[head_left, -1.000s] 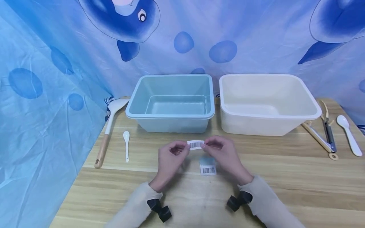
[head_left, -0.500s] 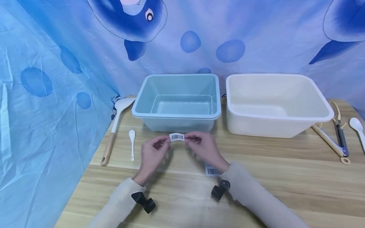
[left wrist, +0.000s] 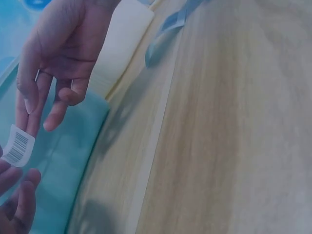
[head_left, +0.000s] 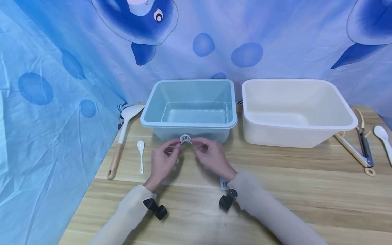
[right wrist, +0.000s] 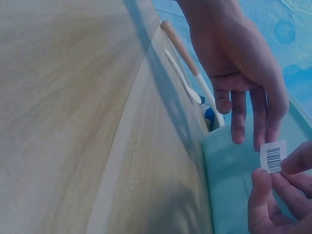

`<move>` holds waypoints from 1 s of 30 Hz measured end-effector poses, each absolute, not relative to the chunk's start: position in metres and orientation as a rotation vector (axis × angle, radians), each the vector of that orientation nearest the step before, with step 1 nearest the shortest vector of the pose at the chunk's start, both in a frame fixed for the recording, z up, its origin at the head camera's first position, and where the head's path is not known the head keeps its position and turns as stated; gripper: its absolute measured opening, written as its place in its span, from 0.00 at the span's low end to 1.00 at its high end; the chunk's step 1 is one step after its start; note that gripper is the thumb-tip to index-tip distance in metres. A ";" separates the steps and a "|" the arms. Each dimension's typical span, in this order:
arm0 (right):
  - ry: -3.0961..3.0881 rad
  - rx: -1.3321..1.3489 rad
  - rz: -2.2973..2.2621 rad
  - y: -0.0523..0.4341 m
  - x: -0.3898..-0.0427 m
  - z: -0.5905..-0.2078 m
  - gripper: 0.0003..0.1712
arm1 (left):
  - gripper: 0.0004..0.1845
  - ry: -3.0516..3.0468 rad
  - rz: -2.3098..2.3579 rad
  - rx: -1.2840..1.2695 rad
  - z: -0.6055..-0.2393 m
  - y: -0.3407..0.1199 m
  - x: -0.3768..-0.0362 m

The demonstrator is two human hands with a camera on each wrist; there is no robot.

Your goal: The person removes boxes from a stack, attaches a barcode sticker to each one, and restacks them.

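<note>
Blue cloth printed with dolphins hangs behind a pale wooden table (head_left: 275, 190) in the head view, where a person's two hands meet just in front of a light-blue tub (head_left: 189, 109). The left hand (head_left: 162, 161) and the right hand (head_left: 211, 157) each pinch one end of a small barcode sticker (head_left: 185, 139), held bowed between the fingertips, close against the tub's front wall. A white tub (head_left: 295, 110) stands beside the blue one. To the left lie a wooden-handled spatula (head_left: 120, 139) and a small white spoon (head_left: 140, 154); to the right lie tongs (head_left: 356, 151) and a white spoon (head_left: 384, 136). A second barcode label (head_left: 223, 184) peeks out on the table beside the right sleeve.

From the left wrist, the sticker (left wrist: 17, 145) shows at the lower left, the right hand's (left wrist: 56, 58) forefinger and thumb closed on its top edge, its other fingers loosely bent, while the left hand's fingertips (left wrist: 19, 195) reach it from below.

From the right wrist, the sticker (right wrist: 273, 156) hangs over the blue tub (right wrist: 234, 185), nipped from below by the right hand's fingertips (right wrist: 280, 187), with the left hand (right wrist: 239, 63) closed on its upper edge. The spatula (right wrist: 183, 56) and the small spoon (right wrist: 183, 80) lie beyond.
</note>
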State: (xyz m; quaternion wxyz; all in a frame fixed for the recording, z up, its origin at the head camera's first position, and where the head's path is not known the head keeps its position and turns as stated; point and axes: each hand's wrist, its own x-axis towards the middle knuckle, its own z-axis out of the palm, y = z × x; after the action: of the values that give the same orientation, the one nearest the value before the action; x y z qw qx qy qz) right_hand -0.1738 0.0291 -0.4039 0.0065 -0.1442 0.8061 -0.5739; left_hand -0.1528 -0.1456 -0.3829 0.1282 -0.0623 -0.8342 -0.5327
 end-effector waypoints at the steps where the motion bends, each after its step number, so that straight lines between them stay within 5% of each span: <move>1: 2.530 -0.447 -1.790 0.029 -0.174 -0.404 0.20 | 0.10 -2.431 -1.559 -0.179 -0.383 -0.146 -0.154; 30: 2.472 -0.430 -1.787 0.037 -0.180 -0.406 0.24 | 0.14 -2.400 -1.708 -0.025 -0.390 -0.140 -0.162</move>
State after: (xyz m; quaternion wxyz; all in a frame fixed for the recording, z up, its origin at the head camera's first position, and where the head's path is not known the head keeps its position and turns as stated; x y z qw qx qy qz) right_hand -0.1798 0.0365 -0.4064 0.0308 -0.1395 0.8021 -0.5798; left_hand -0.1617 -0.1404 -0.3904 0.0979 -0.0085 -0.8108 -0.5771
